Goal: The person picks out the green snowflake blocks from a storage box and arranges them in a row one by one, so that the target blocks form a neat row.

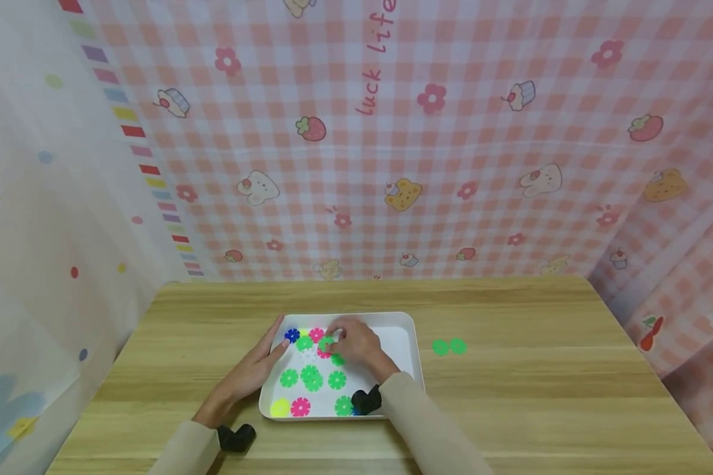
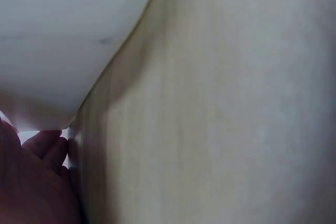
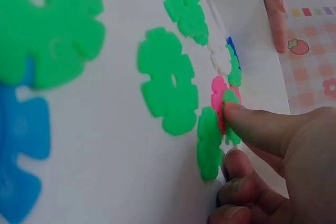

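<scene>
A shallow white tray (image 1: 394, 344) holds several toothed plastic snowflake discs. My left hand (image 1: 252, 373) grips the tray's left side, its thumb over the rim and the fingers along the outer wall. In the left wrist view, the fingertips (image 2: 50, 148) show at the tray's edge. My right hand (image 1: 359, 344) pinches a green snowflake disc (image 3: 233, 134) between thumb and fingers. Behind it lies a pink disc (image 3: 218, 95), and another green disc (image 3: 209, 145) is just beside the fingertips. A blue disc (image 1: 292, 336) is close to the left thumb.
Two green discs (image 1: 449, 346) lie side by side on the wooden table (image 1: 529, 389), right of the tray. Inside the tray's front are a yellow disc (image 1: 280, 408), a pink disc (image 1: 300, 407) and a green disc (image 1: 343, 406). A checked curtain (image 1: 356, 224) hangs behind the table.
</scene>
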Motion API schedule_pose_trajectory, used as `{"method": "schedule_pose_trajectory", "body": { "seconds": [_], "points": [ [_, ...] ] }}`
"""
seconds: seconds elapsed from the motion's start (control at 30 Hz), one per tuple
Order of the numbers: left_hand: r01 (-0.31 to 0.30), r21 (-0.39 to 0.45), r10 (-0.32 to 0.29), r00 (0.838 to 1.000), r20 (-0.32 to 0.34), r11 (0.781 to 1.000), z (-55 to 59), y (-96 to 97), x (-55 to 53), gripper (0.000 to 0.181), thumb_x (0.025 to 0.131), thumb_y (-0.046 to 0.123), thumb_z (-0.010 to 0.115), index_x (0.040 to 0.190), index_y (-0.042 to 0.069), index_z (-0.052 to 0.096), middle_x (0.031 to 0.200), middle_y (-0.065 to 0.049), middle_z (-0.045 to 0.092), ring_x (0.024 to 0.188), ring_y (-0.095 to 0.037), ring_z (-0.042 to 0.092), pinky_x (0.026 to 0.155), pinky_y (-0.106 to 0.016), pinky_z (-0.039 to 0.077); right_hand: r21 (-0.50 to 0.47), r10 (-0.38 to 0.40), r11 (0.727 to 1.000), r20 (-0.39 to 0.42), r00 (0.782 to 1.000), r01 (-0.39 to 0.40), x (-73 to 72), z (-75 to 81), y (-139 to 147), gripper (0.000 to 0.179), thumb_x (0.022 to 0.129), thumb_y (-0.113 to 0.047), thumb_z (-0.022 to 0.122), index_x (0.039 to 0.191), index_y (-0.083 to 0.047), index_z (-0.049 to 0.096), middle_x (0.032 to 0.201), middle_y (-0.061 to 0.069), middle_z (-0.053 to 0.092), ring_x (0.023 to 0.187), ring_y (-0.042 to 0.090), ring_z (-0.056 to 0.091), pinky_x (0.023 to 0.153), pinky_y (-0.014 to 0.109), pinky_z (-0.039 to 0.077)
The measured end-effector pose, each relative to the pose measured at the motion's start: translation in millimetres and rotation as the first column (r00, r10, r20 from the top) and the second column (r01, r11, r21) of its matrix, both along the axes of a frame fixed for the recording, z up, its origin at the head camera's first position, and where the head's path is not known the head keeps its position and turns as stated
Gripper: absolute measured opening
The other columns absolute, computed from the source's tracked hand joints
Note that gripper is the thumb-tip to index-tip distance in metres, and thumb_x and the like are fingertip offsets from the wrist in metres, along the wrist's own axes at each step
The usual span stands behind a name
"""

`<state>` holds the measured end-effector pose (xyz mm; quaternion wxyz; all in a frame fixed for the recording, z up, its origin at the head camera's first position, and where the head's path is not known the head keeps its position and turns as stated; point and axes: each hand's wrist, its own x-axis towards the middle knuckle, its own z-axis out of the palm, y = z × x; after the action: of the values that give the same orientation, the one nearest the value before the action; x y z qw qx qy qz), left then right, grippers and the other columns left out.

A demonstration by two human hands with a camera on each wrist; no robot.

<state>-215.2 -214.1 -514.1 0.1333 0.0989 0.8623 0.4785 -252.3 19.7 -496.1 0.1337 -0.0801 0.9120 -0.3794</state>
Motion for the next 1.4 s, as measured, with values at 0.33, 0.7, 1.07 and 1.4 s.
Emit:
{"method": "schedule_pose_trajectory", "body": {
  "seconds": [0.33,0.7,1.07,1.4],
  "points": [
    [0.006,0.007,-0.006,1.000,-0.005,1.000,1.8,1.2,1.0,0.063,0.109,0.040,0.033,0.161,0.024,0.002,0.168,-0.006,-0.002,0.153,-0.030,-0.004,0.121,-0.057,0.001,-0.078,0.005,0.997,0.003,1.000,-0.004,3.4,3.9,4.5,0.017,0.083,-0.013,0.078,0.090,-0.015,0.063,0.081,0.000,0.057,0.073,0.016,0.052,0.064,0.030,0.040],
    [0.013,0.017,-0.013,1.000,0.006,1.000,3.3,2.5,0.5,0.065,0.108,0.040,0.035,0.161,0.025,0.000,0.168,-0.007,-0.003,0.153,-0.032,-0.005,0.120,-0.059,0.000,-0.178,0.028,0.984,0.000,1.000,-0.028,6.3,24.7,30.9,0.009,0.087,-0.011,0.074,0.093,-0.011,0.066,0.083,0.003,0.062,0.075,0.017,0.057,0.062,0.027,0.046],
    [0.016,0.020,-0.016,1.000,-0.019,1.000,0.6,1.0,1.4,0.064,0.109,0.037,0.033,0.161,0.020,0.000,0.168,-0.008,-0.003,0.153,-0.032,-0.005,0.121,-0.059,0.000,-0.209,-0.010,0.978,-0.045,0.999,0.001,9.6,53.6,70.1,0.009,0.091,-0.013,0.071,0.099,-0.012,0.067,0.087,0.002,0.065,0.079,0.019,0.058,0.063,0.029,0.046],
    [0.019,0.024,-0.018,1.000,-0.021,1.000,2.8,1.0,2.5,0.064,0.109,0.037,0.034,0.161,0.020,0.001,0.168,-0.008,-0.003,0.153,-0.031,-0.005,0.121,-0.059,0.000,-0.261,-0.103,0.962,-0.062,0.993,0.084,17.2,58.0,121.5,0.015,0.093,-0.016,0.068,0.108,-0.011,0.066,0.093,0.003,0.067,0.091,0.023,0.064,0.075,0.032,0.050]
  ]
}}
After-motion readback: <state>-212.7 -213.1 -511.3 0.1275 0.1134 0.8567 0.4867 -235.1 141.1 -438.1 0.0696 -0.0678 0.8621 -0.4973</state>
